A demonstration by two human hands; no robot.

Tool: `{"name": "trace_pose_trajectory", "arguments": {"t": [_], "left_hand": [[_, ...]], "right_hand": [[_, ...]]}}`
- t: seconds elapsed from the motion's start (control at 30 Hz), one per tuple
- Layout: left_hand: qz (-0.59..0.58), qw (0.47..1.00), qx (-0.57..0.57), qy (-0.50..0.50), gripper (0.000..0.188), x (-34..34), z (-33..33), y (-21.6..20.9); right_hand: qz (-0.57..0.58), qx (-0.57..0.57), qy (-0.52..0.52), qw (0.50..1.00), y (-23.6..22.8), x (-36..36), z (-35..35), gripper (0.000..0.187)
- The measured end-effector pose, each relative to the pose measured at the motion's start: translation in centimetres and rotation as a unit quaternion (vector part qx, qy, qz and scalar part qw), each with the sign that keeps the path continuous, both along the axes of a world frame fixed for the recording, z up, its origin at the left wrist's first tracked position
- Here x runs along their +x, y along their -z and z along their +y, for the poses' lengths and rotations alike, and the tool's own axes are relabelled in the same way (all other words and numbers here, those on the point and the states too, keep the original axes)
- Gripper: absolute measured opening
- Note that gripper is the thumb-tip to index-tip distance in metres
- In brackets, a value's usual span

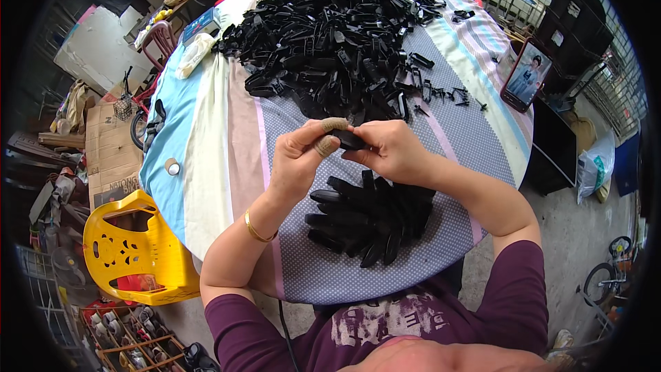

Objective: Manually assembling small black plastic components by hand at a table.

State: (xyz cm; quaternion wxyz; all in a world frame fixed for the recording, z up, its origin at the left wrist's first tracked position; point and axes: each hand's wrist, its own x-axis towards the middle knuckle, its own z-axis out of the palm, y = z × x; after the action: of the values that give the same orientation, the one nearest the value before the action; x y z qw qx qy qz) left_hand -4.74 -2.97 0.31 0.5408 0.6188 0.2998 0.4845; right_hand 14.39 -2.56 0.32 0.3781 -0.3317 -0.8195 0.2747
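Observation:
Over the middle of the table, my left hand (303,150) is closed on a small, rounded black plastic piece (351,140). Tan tape wraps its thumb and a finger. My right hand (396,151) pinches the same piece from the other side, and my fingers cover part of it. Just below my hands lies a small heap of long black plastic pieces (365,215). Beyond them, a large pile of similar black pieces (323,34) spreads over the far part of the table. Several tiny black parts (460,96) are scattered to its right.
A striped and dotted cloth covers the round table (213,158). A phone (527,74) stands at its right edge, showing a person. Near the left edge lies a small round white item (173,168). A yellow plastic chair (131,251) and a shoe rack (131,337) are at left.

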Motion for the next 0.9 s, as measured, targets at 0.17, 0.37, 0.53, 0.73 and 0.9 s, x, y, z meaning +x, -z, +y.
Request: {"name": "trace_pose_trajectory", "arguments": {"t": [0.17, 0.37, 0.53, 0.73, 0.9], "left_hand": [[-0.01, 0.999, -0.04, -0.004, 0.025, 0.0, 0.4, -0.3], [0.388, 0.921, 0.009, -0.025, 0.028, -0.7, 0.4, -3.5], [0.489, 0.866, 0.03, 0.099, 0.03, -0.1, 0.8, -3.3], [0.464, 0.865, 0.16, -0.105, 0.034, 3.7, 3.4, -0.7], [0.408, 0.89, 0.156, -0.131, 0.024, 4.7, 3.9, 1.6]], "right_hand": [[-0.106, -0.056, -0.006, 0.993, -0.6, 0.2, 0.4, 0.028], [-0.176, -0.043, -0.105, 0.978, -2.2, 4.7, 3.1, 0.025], [-0.33, 0.022, -0.082, 0.94, -1.4, 3.8, 1.4, 0.024], [-0.374, 0.041, -0.04, 0.926, -0.8, 4.2, 2.7, 0.019], [-0.276, 0.059, 0.011, 0.959, -0.9, 5.1, 3.7, 0.021]]}}
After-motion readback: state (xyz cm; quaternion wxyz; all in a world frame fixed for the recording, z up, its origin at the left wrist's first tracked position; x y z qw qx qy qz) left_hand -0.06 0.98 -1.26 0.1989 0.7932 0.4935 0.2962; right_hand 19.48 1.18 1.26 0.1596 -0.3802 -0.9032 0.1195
